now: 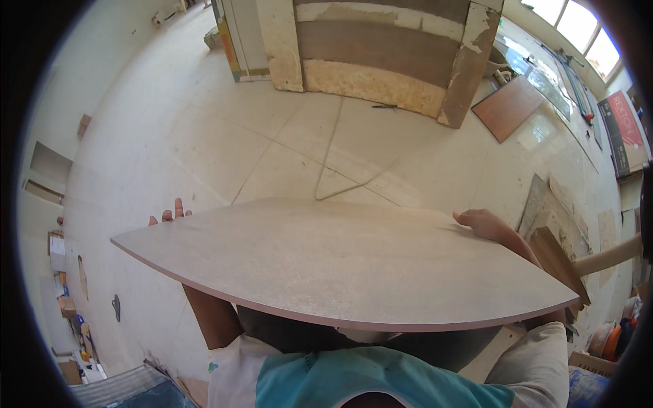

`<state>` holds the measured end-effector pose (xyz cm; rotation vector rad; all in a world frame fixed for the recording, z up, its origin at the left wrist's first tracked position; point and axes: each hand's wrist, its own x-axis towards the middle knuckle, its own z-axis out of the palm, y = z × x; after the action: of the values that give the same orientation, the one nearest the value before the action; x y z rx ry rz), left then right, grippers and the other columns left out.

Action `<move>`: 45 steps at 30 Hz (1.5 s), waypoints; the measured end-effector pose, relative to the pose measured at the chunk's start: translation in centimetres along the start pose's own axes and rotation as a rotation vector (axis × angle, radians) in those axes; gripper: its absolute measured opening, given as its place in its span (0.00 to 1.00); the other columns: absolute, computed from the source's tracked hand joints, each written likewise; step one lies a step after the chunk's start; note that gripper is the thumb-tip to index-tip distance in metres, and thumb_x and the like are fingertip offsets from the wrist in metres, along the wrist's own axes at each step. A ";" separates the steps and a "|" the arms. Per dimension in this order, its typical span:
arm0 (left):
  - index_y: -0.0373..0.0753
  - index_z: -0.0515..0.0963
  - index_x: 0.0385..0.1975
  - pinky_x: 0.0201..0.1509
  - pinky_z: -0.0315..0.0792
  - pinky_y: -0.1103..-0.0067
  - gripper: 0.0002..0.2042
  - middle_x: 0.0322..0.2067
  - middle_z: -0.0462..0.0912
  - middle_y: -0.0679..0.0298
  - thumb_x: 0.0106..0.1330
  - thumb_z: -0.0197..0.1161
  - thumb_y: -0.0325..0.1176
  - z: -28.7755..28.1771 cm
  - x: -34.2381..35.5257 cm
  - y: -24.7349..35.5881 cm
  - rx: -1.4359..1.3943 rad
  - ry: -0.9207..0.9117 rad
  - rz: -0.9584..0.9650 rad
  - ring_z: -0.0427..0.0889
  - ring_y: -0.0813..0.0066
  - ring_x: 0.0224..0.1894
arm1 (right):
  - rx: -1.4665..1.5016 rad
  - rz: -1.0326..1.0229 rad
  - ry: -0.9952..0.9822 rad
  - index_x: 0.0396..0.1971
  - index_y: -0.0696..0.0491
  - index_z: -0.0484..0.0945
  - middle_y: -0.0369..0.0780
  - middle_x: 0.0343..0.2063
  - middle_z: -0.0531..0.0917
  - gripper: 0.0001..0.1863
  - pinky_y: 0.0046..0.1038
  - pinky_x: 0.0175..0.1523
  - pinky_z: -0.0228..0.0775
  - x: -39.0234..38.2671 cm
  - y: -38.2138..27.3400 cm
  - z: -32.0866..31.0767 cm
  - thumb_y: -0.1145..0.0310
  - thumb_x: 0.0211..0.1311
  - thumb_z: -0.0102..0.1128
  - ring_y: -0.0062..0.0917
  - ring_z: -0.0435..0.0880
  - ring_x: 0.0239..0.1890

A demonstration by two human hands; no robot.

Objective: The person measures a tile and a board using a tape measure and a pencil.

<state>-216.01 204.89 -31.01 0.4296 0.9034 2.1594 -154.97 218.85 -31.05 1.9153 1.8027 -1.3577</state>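
A large, flat beige-grey tile (340,265) lies across the front of my body, its near edge close to my chest. My left hand (171,213) is at its far left edge, fingertips showing past the rim while the palm stays hidden underneath. At the far right edge, my right hand (480,222) grips the tile from the side, its thumb along the rim. The left forearm passes below the tile, which covers much of my lap.
Ahead stands a plaster-smeared panel structure (381,41). A reddish-brown tile (509,107) lies to its right, near a printed carton (619,132). Boards (561,255) lean by my right arm. A thin bent strip (330,153) and a slipper (116,308) rest on the floor.
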 end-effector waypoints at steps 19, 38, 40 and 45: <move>0.45 0.75 0.40 0.64 0.61 0.55 0.14 0.70 0.53 0.59 0.68 0.47 0.46 1.8 2.4 -0.2 -0.165 -0.312 -0.165 0.66 0.59 0.62 | 0.173 -0.337 0.464 0.48 0.59 0.78 0.44 0.40 0.82 0.27 0.29 0.53 0.68 8.4 -1.4 1.2 0.51 0.59 0.63 0.26 0.79 0.45; 0.40 0.59 0.67 0.68 0.57 0.67 0.32 0.65 0.62 0.57 0.69 0.40 0.54 -0.7 6.1 -9.0 -0.067 0.010 -0.455 0.62 0.62 0.66 | 0.436 -0.156 0.481 0.58 0.60 0.69 0.45 0.38 0.83 0.29 0.23 0.45 0.70 18.0 -3.5 5.4 0.57 0.64 0.60 0.22 0.79 0.40; 0.38 0.62 0.65 0.66 0.61 0.69 0.31 0.63 0.67 0.56 0.69 0.41 0.53 -1.9 6.6 -9.0 -0.050 0.023 -0.526 0.67 0.62 0.63 | 0.459 -0.121 0.508 0.58 0.61 0.68 0.46 0.39 0.83 0.27 0.22 0.46 0.69 18.4 -3.5 6.1 0.59 0.66 0.58 0.21 0.78 0.41; 0.33 0.63 0.63 0.62 0.66 0.71 0.29 0.59 0.71 0.54 0.69 0.44 0.49 -6.3 6.7 -8.4 0.251 0.028 -0.625 0.72 0.62 0.59 | 0.435 -0.101 0.480 0.59 0.64 0.66 0.48 0.38 0.82 0.31 0.25 0.46 0.69 20.2 -0.6 6.0 0.57 0.65 0.57 0.23 0.78 0.39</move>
<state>-219.67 210.85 -41.29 0.1973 1.1504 1.4933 -161.49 229.11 -48.26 2.5929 1.9433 -1.5209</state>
